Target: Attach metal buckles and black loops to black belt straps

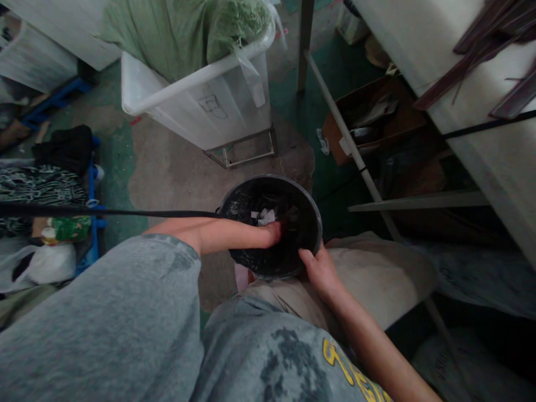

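Observation:
A round black bucket (316, 209) is in front of my legs, its mouth tipped up toward me. My right hand (320, 271) grips its near right rim, with the thumb over the edge on the inside. My left hand (274, 233) reaches down into the bucket, and its fingers are lost in the dark interior. Beside that hand lie crumpled white scraps (267, 216), perhaps paper or plastic. Darker bits around them are too dim to name.
A white plastic bin (209, 106) on a metal stand holds a green woven sack (180, 33). To the right is a table (494, 162) with a metal frame, and under it a cardboard box (335, 134). Blue pallets (92, 184) with piled goods are at left. A black strap (125, 213) crosses the view.

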`<state>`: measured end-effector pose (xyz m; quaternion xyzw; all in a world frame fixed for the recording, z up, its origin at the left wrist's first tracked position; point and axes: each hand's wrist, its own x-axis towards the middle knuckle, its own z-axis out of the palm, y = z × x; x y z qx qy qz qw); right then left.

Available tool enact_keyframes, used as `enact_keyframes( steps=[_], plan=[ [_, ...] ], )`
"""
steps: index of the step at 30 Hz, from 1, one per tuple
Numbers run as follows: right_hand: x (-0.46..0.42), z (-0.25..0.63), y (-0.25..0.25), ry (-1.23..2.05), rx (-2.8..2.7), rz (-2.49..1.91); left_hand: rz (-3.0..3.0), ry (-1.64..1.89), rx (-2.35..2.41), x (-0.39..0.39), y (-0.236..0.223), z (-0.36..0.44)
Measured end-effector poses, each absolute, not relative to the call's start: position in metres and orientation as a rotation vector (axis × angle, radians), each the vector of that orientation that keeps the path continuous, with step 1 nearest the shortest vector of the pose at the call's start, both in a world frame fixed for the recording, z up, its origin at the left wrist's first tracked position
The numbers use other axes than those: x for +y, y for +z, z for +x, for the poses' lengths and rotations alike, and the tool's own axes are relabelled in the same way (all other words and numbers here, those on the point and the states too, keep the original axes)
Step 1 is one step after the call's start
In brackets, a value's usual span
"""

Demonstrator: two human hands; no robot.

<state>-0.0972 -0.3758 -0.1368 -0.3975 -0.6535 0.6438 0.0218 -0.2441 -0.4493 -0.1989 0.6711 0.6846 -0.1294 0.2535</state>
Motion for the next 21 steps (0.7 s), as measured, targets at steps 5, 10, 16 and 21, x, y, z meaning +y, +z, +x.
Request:
enact_keyframes(
  steps=[5, 10, 16, 21],
  plan=[
    [-0.378, -0.098, -0.137, 1.953, -2.006, -1.168, 1.696, -0.669, 1.841, -0.449, -0.187, -0.273],
    [-0.376, -0.102, -0.133, 1.993, -2.048, -1.138, 1.627, -0.746, 1.840, -0.449, -0.150, -0.296],
    [-0.375, -0.102, -0.130, 2.038, -2.066, -1.127, 1.617, -0.718, 1.816, -0.449, -0.127, -0.302],
    [-0.372, -0.099, -0.135, 2.098, -2.040, -1.185, 1.619, -0.687, 1.757, -0.443, -0.130, -0.305]
  ],
)
